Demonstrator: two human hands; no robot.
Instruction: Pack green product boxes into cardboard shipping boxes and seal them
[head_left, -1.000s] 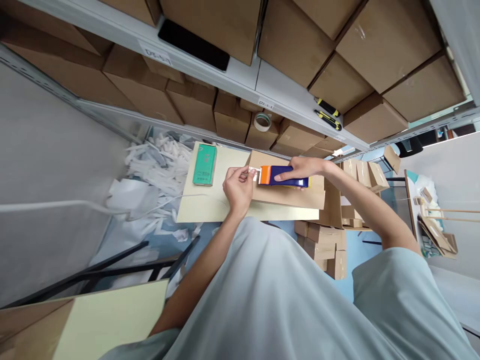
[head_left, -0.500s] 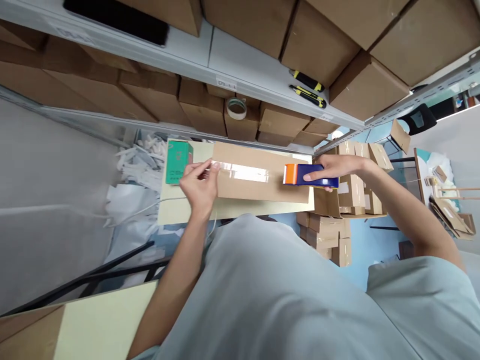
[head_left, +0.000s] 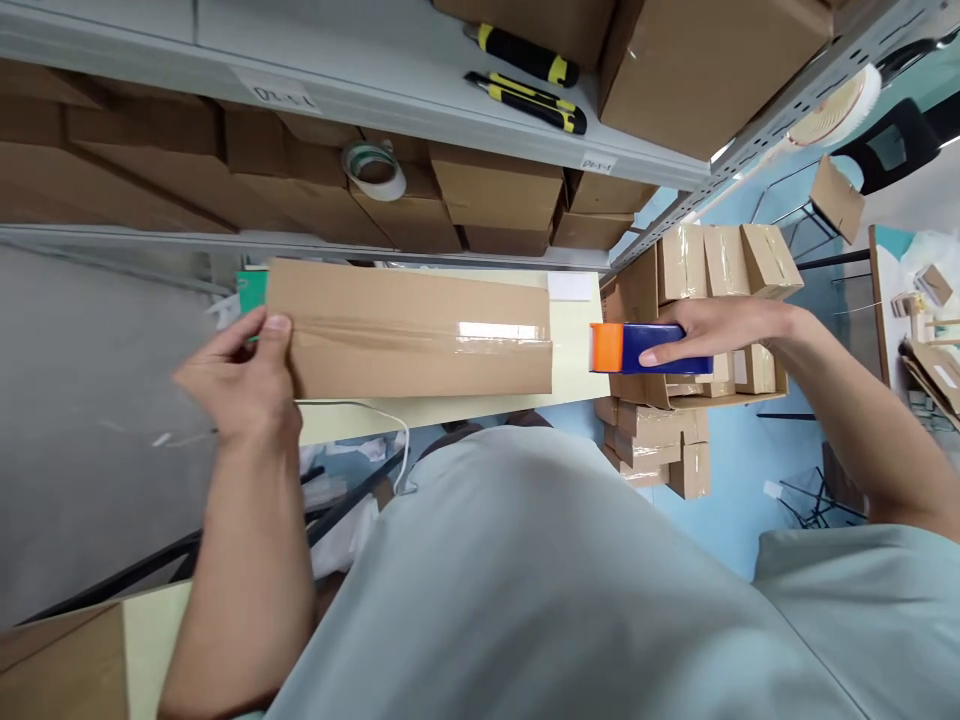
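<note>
A long flat cardboard box (head_left: pixel 409 330) lies on a pale yellow table (head_left: pixel 576 340). A strip of clear tape (head_left: pixel 420 335) runs along its top seam. My left hand (head_left: pixel 238 375) grips the box's left end, thumb pressed on the tape end. My right hand (head_left: pixel 731 328) is closed round a blue and orange tape dispenser (head_left: pixel 646 348), held just past the box's right end and apart from it. A green carton (head_left: pixel 250 290) is mostly hidden behind the box's left end.
Shelves with brown boxes, a tape roll (head_left: pixel 373 170) and two yellow-black utility knives (head_left: pixel 525 85) rise behind the table. Taped small boxes (head_left: pixel 709 265) stack at the right. A white cable (head_left: pixel 375 425) hangs off the table's front edge.
My right hand drew the dispenser rightward along the box and off its right end, laying tape the full length. My left hand slid to the box's left end.
</note>
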